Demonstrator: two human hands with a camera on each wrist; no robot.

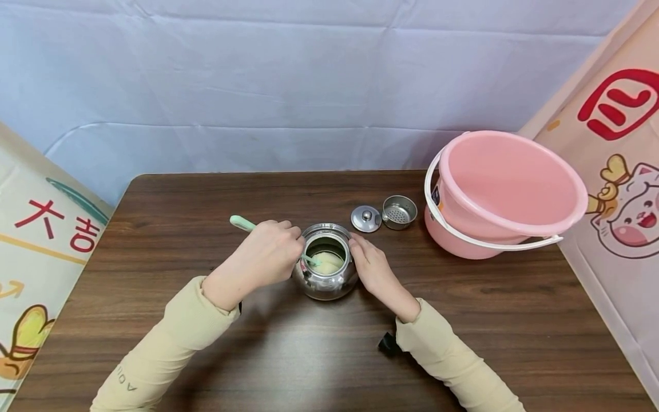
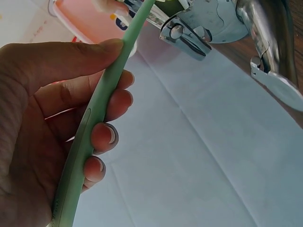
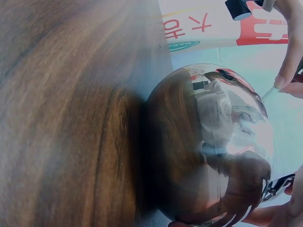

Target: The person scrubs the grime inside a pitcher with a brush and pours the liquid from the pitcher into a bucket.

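Note:
In the head view my left hand (image 1: 272,252) grips the pale green handle (image 1: 242,222) of a cleaning brush. Close up in the left wrist view, the thumb and curled fingers wrap that handle (image 2: 97,111). The brush slants into the mouth of a shiny round steel teapot (image 1: 325,285), where a pale cream, sponge-like head (image 1: 328,262) shows inside. At the pot's right side, my right hand (image 1: 373,264) holds it near the rim. The right wrist view shows the mirror-like pot body (image 3: 213,146) upright on the table; most of the right hand is out of that frame.
Behind the pot lie a steel lid (image 1: 366,218) with a knob and a small perforated strainer (image 1: 399,213). A pink bucket (image 1: 463,229) with a white handle stands at the right. Cloth backdrops (image 1: 257,86) surround the brown wooden table (image 1: 206,194).

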